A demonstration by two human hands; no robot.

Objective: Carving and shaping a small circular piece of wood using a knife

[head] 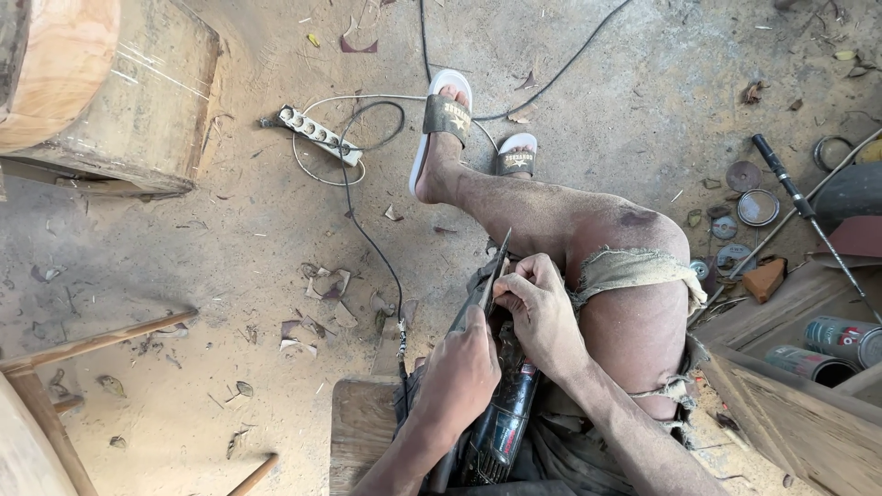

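A dark green and black handheld power tool is laid lengthwise across the lap of a seated person, its body braced between the thighs so that it is kept from rolling while both hands are busy at its front end. A thin, dark metal blade is seen slanting up and away from the tool's nose, past the bent knee.

The left hand is closed in a fist-like grip around the forward part of the tool, just below the blade, apparently to steady it. The right hand is set just beside the left, its fingers curled narrowly and pinched against the lower part of the blade; whether a small tool is also held there cannot be told. The blade thus lies between the two hands, touching both.

A black cable is trailed over the dusty concrete floor to a white power strip. Round abrasive discs and metal spray cans are left near the right knee.
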